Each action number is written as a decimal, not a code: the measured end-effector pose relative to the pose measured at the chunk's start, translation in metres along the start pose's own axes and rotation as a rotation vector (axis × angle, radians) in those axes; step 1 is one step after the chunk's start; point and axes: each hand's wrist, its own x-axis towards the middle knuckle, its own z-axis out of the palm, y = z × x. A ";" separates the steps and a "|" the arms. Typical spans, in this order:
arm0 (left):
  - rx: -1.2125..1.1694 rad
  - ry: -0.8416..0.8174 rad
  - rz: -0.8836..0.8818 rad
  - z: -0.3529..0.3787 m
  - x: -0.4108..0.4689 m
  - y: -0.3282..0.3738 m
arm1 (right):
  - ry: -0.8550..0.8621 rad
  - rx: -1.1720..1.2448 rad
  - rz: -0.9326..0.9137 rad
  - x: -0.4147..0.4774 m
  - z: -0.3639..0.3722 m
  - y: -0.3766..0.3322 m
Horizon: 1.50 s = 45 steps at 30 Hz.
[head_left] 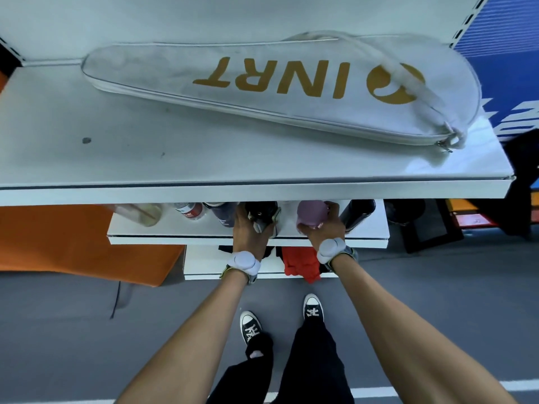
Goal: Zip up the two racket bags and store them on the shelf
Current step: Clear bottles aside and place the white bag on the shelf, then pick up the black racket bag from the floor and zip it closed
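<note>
A white racket bag (262, 91) with gold "INRT" lettering lies flat on the top shelf (145, 167), its strap draped across the wide end at the right and its zipper pull (444, 145) at the front right. Only this one bag shows. Both my hands reach under that shelf onto the second shelf (175, 239). My left hand (249, 228) grips a black bottle (262, 214). My right hand (323, 225) grips a mauve bottle (312, 212). The upper parts of both bottles are hidden by the top shelf's edge.
More bottles stand on the second shelf: a clear one (143, 214), a red-labelled one (191, 211), a dark blue one (223, 214) and a black one (357, 214). Red cloth (300, 262) lies on the lowest shelf. An orange panel (81, 243) is at the left. Grey floor below.
</note>
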 end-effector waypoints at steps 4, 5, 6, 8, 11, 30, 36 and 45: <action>-0.019 0.028 0.021 0.008 0.007 -0.006 | 0.004 -0.016 0.015 0.006 0.010 0.008; -0.016 0.033 0.026 0.010 0.009 -0.007 | 0.009 -0.018 0.015 0.007 0.012 0.009; -0.012 0.033 0.025 0.011 0.011 -0.008 | 0.012 -0.023 0.015 0.008 0.013 0.011; -0.008 0.029 0.008 0.013 0.014 -0.010 | 0.013 -0.030 0.028 0.009 0.014 0.014; 0.011 0.037 0.006 0.016 0.018 -0.014 | 0.006 -0.019 0.081 0.011 0.017 0.019; 0.028 0.022 0.031 -0.053 -0.028 -0.012 | 0.078 -0.136 0.316 -0.079 0.016 -0.017; 0.109 -0.198 -0.079 -0.105 -0.095 -0.033 | -0.306 -0.204 0.333 -0.153 0.029 -0.036; 0.056 0.021 -0.384 -0.162 -0.224 -0.091 | -0.638 -0.304 0.240 -0.254 0.066 -0.041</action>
